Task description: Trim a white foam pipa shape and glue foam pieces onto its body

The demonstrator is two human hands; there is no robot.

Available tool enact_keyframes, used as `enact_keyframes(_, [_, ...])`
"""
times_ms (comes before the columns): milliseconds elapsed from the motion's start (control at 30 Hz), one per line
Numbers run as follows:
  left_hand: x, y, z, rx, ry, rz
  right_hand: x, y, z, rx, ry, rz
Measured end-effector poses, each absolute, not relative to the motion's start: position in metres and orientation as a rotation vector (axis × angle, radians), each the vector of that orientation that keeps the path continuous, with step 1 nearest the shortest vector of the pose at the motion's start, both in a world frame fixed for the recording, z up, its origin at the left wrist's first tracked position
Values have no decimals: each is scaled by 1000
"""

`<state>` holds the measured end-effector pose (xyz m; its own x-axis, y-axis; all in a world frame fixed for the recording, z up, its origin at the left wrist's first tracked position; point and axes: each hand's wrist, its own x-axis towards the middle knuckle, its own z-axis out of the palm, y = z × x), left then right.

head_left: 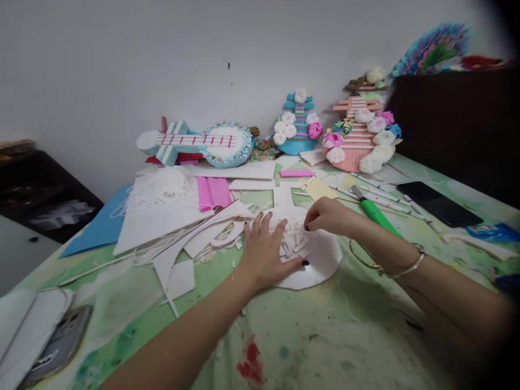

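A white rounded foam board (314, 271) with a narrow neck at its far end lies flat on the table. Small white foam strips (294, 238) are heaped on its middle. My left hand (266, 246) rests with fingers spread over the left side of the board, against the strips. Over the right edge of the heap is my right hand (331, 219), its fingers curled together; what they pinch, if anything, is hidden. A bracelet (410, 265) circles the right wrist.
White foam offcuts (181, 279) lie to the left. A green utility knife (377, 214), several markers and a black phone (439, 203) lie at right. Decorated toy instruments (300, 130) stand along the wall. Another phone (60, 346) sits at the near left.
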<state>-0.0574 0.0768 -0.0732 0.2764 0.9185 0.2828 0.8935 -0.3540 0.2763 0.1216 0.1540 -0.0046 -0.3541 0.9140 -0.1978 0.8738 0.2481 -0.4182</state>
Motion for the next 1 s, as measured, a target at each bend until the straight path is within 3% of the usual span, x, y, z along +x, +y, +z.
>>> enact_keyframes(167, [-57,76,-69,2530,1699,619,137,137,-9,-1503,-2364,788])
enact_keyframes(333, [-58,76,-67,2595,1605,625,161,121,-8,-1564,-2380,692])
enact_keyframes(1000, [-58,76,-66,2596,1596,518,180,98,-20,-1294,-2609,886])
